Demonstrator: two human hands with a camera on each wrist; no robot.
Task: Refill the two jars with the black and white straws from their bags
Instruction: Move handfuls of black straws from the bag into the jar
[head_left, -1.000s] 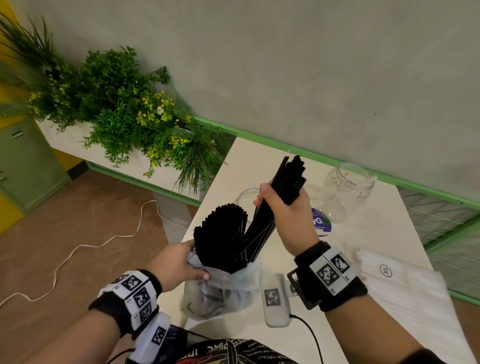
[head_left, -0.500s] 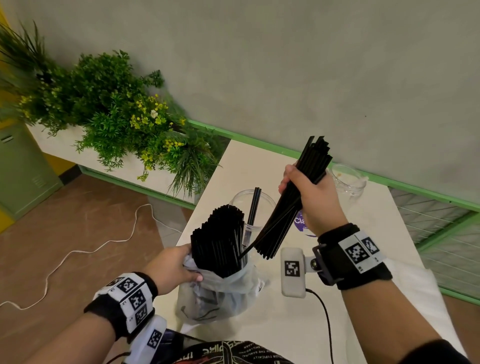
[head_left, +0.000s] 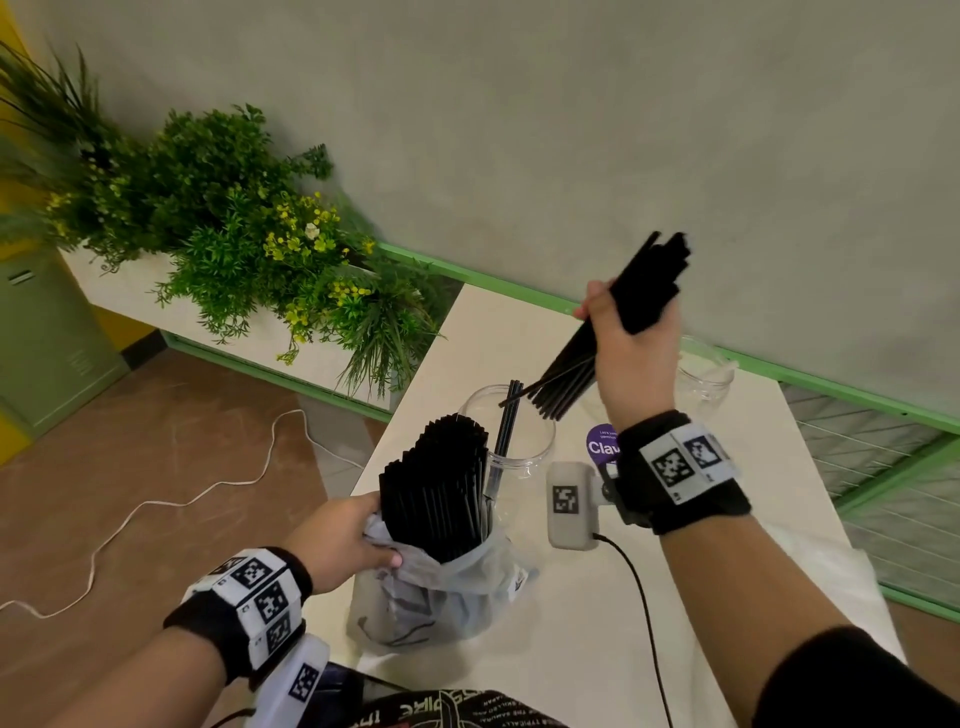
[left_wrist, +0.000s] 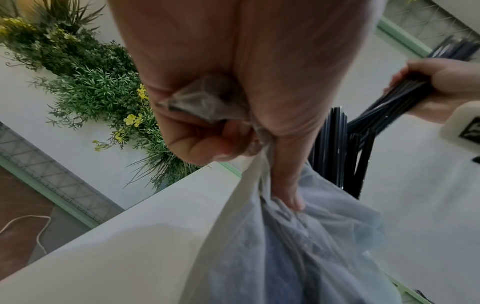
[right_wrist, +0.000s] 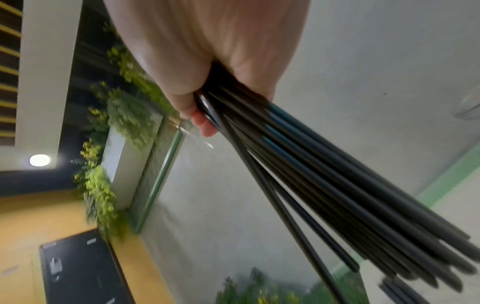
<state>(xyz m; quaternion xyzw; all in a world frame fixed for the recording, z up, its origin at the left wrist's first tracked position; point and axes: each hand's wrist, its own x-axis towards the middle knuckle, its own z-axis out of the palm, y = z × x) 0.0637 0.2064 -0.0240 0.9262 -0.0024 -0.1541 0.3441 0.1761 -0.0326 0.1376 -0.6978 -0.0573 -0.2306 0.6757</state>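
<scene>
- At centre right of the head view, the right hand (head_left: 631, 358) is curled tight round a bundle of black straws (head_left: 608, 332), held up above the counter (head_left: 582, 613); the bundle tilts, upper ends toward the wall, lower ends fanning down to the left over the near jar (head_left: 506, 441).
- Seen from the right wrist, the same bundle (right_wrist: 324, 174) splays out from the fist, thumb and fingers wrapped round it.
- Lower left of centre, the left hand (head_left: 340, 540) grips the gathered rim of a translucent plastic bag (head_left: 441, 597) that stands on the counter; the left wrist view shows the film (left_wrist: 207, 98) bunched between thumb and curled fingers.
- A thick pack of black straws (head_left: 436, 483) stands upright in that bag, well above its rim.
- Just behind the bag is the near jar, clear glass, open-mouthed, with a few black straws (head_left: 509, 421) leaning inside.
- A second clear jar (head_left: 706, 374) stands farther back at right, partly hidden by the right hand; its contents cannot be made out.
- A purple round sticker (head_left: 600, 447) lies on the counter between the jars.
- White sheeting at the right edge of the counter (head_left: 831, 577) may be the white straws' bag; too little shows to tell.
- At upper left, green plants with yellow flowers (head_left: 234, 223) fill a white planter, and a pale cable (head_left: 156, 504) trails over the brown floor.
</scene>
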